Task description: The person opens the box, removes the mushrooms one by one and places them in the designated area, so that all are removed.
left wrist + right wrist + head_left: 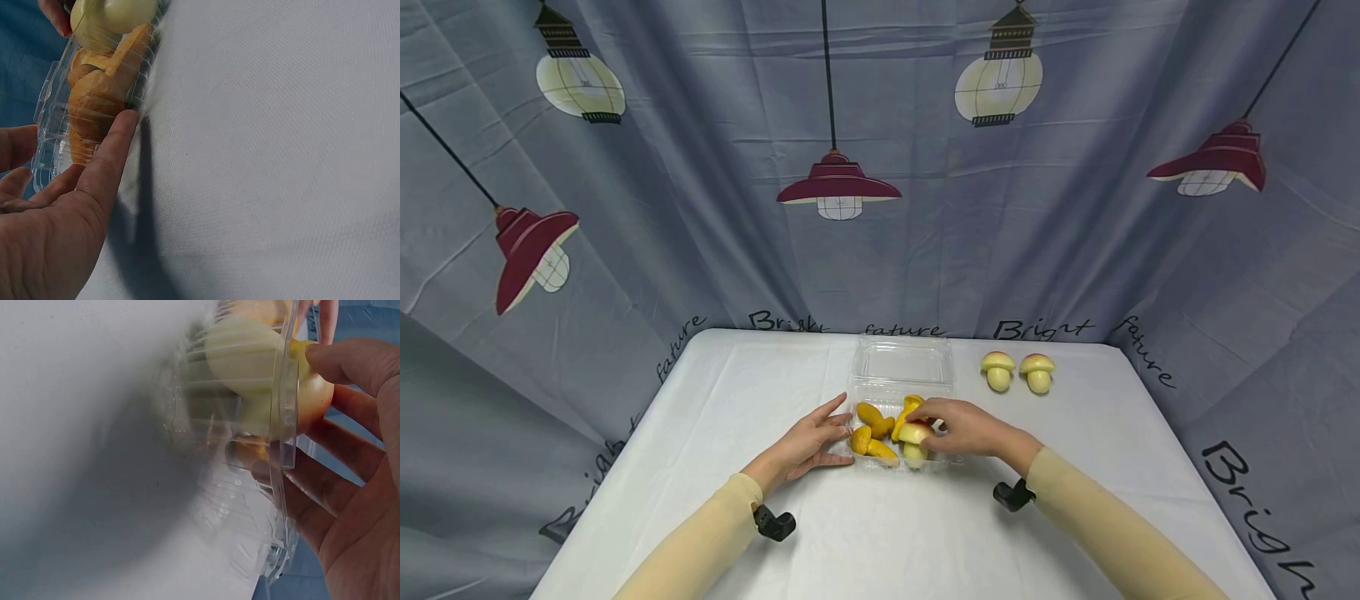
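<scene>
A clear plastic clamshell box (287,419) stands on the table, its lid (902,362) folded back. In it lie yellow-orange toy mushrooms (861,440). My right hand (966,427) reaches in from the right and grips a pale toy mushroom (914,434) with a red-tinged cap, thumb on the near side. That mushroom sits at the box's front right, stem toward me. My left hand (808,443) rests against the box's left side with fingers spread and nearly straight. In the left wrist view its index finger (112,150) lies along the box wall.
Two more pale toy mushrooms (997,372) (1037,373) stand side by side at the back right of the white-covered table (880,542). Behind the table hangs a grey-blue curtain (700,208) with printed lamps. Each wrist carries a small black camera mount (773,523).
</scene>
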`<state>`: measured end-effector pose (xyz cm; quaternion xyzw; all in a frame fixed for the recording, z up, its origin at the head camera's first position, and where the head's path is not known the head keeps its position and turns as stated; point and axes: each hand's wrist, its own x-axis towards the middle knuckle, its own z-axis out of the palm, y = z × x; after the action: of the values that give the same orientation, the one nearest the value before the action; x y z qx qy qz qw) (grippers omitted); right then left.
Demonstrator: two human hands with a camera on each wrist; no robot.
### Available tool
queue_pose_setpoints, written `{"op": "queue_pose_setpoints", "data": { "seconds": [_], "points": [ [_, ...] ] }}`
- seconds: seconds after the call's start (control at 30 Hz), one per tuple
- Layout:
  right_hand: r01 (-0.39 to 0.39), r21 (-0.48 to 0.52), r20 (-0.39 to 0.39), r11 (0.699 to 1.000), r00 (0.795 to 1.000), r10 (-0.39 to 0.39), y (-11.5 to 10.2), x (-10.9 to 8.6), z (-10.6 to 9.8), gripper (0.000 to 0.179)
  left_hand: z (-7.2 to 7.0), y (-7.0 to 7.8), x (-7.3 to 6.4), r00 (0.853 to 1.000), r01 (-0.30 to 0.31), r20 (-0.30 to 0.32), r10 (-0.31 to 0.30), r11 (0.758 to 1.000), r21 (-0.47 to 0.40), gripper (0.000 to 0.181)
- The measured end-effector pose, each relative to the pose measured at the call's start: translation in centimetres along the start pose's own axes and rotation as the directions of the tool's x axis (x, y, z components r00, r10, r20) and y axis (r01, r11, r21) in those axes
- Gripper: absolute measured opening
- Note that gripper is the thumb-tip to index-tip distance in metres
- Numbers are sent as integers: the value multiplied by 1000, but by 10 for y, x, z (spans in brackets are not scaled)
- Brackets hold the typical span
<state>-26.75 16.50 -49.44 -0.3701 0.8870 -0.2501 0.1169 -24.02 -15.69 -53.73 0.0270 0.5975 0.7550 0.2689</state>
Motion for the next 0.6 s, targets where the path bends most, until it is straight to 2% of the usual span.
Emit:
{"op": "queue_pose_setpoints", "data": {
  "seconds": [0.17, 0.37, 0.6],
  "points": [
    [-11, 115, 7, 993, 1000, 10, 0, 2, 3, 47, 0, -1, 0, 1000, -1, 1, 1, 1000, -1, 74],
    [-28, 196, 8, 980, 1000, 27, -2, 5, 7, 59, 0, -1, 0, 1000, -2, 6, 2, 1000, 0, 74],
    [-35, 282, -19, 959, 999, 42, -3, 8, 13, 51, 0, -1, 0, 1000, -3, 8, 3, 1000, -4, 75]
  ]
}}
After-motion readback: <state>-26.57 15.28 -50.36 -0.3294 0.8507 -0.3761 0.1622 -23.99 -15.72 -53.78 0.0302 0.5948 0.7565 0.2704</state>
